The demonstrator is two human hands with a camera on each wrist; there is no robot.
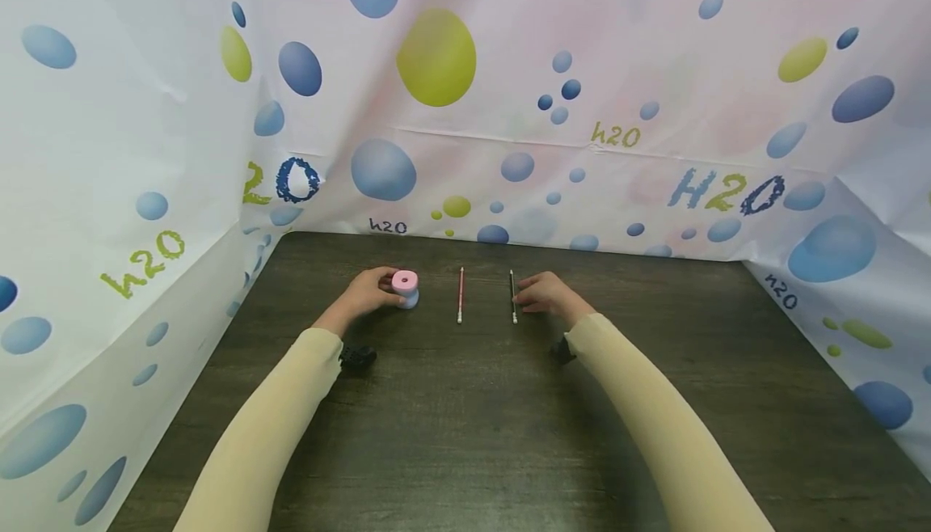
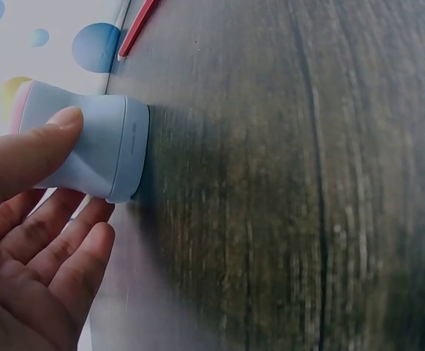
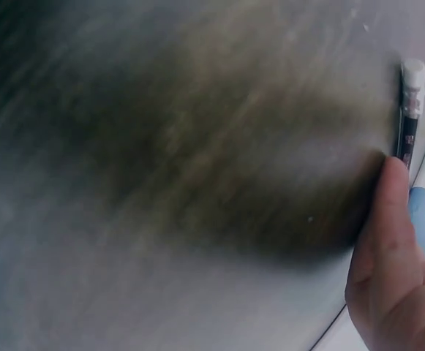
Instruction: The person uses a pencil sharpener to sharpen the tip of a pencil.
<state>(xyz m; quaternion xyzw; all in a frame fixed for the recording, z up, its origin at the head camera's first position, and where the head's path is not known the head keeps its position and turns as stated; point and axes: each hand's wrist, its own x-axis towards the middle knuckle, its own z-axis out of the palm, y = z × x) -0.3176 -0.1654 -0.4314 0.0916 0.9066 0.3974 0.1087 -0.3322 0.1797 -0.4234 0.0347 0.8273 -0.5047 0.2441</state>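
A pencil sharpener (image 1: 405,285), pink on top with a hole and pale blue below, stands upright on the dark table. My left hand (image 1: 372,291) grips its side; in the left wrist view the thumb presses the blue body (image 2: 99,139) while the fingers curl behind it. My right hand (image 1: 549,296) is at a black pencil (image 1: 512,289) lying on the table. In the right wrist view one fingertip (image 3: 393,175) reaches the pencil near its white eraser, and another finger stands apart beyond it. Between the hands lies a red pencil (image 1: 461,293), its white eraser end towards me.
The dark wooden table (image 1: 458,435) meets a white sheet (image 1: 509,111) with blue and green spots along its back and sides. Dark wrist straps (image 1: 358,356) show below both sleeves.
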